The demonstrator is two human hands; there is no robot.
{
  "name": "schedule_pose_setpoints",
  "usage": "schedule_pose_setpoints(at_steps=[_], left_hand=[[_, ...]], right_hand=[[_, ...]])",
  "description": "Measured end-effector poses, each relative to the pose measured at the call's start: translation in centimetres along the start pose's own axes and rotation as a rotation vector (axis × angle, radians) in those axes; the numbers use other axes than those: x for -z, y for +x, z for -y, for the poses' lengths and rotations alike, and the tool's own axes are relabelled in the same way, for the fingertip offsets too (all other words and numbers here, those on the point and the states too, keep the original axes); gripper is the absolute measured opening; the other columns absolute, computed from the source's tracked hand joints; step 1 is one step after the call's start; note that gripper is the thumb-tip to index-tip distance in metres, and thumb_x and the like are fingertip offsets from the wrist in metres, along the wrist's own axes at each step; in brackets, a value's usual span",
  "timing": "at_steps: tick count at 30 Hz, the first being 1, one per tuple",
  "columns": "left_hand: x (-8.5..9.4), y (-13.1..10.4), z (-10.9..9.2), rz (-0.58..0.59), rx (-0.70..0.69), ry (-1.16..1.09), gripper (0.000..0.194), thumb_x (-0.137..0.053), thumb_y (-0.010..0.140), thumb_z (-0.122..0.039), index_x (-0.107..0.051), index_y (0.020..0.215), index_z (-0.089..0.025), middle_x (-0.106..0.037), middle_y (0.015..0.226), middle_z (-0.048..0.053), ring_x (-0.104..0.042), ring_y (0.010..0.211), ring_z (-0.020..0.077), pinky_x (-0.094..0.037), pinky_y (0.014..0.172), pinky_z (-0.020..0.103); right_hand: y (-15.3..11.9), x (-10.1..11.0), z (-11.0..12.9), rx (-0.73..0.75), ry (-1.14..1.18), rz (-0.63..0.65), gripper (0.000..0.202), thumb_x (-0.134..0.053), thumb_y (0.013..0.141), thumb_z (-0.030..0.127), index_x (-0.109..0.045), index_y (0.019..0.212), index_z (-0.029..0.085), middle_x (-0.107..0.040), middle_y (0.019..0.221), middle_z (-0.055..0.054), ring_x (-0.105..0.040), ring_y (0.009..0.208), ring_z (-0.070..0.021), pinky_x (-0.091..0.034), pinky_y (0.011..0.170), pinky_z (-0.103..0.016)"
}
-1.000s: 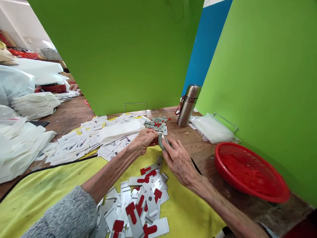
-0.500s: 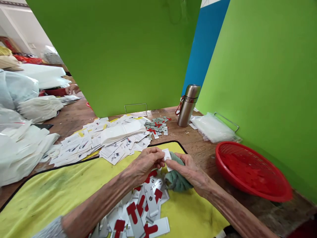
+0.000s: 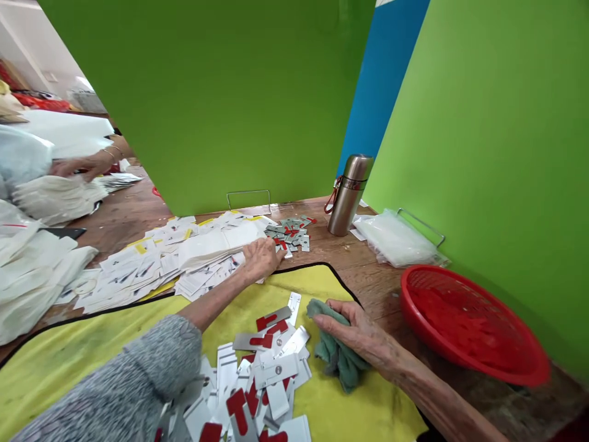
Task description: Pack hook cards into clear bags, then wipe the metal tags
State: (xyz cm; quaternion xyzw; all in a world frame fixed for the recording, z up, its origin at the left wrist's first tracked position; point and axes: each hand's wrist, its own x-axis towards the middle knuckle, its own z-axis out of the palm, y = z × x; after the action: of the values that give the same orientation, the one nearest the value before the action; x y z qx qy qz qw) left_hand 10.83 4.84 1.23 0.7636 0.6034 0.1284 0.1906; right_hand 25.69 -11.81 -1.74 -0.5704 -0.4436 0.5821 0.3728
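Note:
My left hand (image 3: 263, 259) reaches forward to the near edge of a small pile of grey metal plates (image 3: 294, 234) with red patches. Its back faces me, and most of its fingers are hidden, so I cannot tell whether it grips a plate. My right hand (image 3: 352, 325) is closed round a crumpled green cloth (image 3: 338, 359) above the yellow mat (image 3: 359, 399). Between my arms lies a larger heap of flat silver-white metal plates (image 3: 278, 368), several with red T-shaped or slotted patches.
Printed paper cards and a white paper stack (image 3: 216, 244) lie beyond the mat. A steel flask (image 3: 347, 199) stands by the green partition (image 3: 207, 110). At right are a plastic-wrapped bundle (image 3: 398, 239) and a red basket (image 3: 478, 362). Another person's hand (image 3: 94, 162) rests over white sheets at far left.
My left hand has left the plate held near the cloth and moved forward to the small pile. A plate now tops the heap's far end. My right hand keeps the cloth, slightly lower.

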Motion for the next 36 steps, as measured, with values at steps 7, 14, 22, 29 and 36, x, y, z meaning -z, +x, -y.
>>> schedule_pose_setpoints(at_steps=[7,14,22,29,36], left_hand=[[-0.6,1.1,0.0,-0.022,0.052,-0.071,0.015,-0.065,0.063,-0.015,-0.058,0.076,-0.018,-0.063,0.106,0.016,-0.053,0.112,0.0368,-0.034,0.091,0.043],[0.0,1.7,0.5,0.026,0.177,-0.409,0.017,-0.064,0.059,-0.012,-0.05,0.051,-0.019,-0.059,0.062,0.006,-0.061,0.075,0.025,-0.039,0.061,0.029],[1.8,1.3,0.4,0.273,0.258,-1.041,0.015,-0.057,0.062,-0.009,-0.046,0.056,-0.017,-0.048,0.051,-0.004,-0.036,0.04,0.0045,-0.027,0.041,0.018],[2.7,0.1,0.5,0.3,0.232,-1.233,0.013,-0.062,0.068,-0.021,-0.05,0.064,-0.017,-0.054,0.056,-0.003,-0.041,0.04,0.0046,-0.031,0.042,0.018],[0.9,-3.6,-0.8,0.323,0.165,-1.071,0.013,-0.067,0.063,-0.012,-0.056,0.055,-0.015,-0.054,0.043,-0.003,-0.049,0.039,0.007,-0.026,0.041,0.017]], right_hand=[[-0.1,0.5,-0.7,0.05,-0.028,-0.001,0.045,-0.067,0.073,0.059,-0.05,0.072,0.018,-0.047,0.06,0.005,-0.049,0.049,-0.0074,-0.042,0.043,-0.018],[-0.3,0.1,-0.4,0.005,0.076,0.026,0.046,-0.07,0.07,0.059,-0.05,0.076,0.018,-0.05,0.06,0.006,-0.053,0.046,-0.0087,-0.048,0.042,-0.021],[-0.1,-0.2,0.2,0.004,0.032,0.006,0.051,-0.07,0.065,0.063,-0.048,0.071,0.018,-0.048,0.057,0.007,-0.051,0.044,-0.0078,-0.046,0.04,-0.021],[-0.6,-0.2,0.7,-0.006,0.019,0.027,0.043,-0.067,0.07,0.057,-0.05,0.078,0.018,-0.057,0.06,0.004,-0.057,0.047,-0.0112,-0.047,0.042,-0.022],[1.1,0.6,4.1,0.335,-0.371,-0.299,0.024,-0.05,0.085,0.038,-0.059,0.098,0.019,-0.068,0.076,-0.002,-0.065,0.069,-0.0191,-0.052,0.065,-0.032]])
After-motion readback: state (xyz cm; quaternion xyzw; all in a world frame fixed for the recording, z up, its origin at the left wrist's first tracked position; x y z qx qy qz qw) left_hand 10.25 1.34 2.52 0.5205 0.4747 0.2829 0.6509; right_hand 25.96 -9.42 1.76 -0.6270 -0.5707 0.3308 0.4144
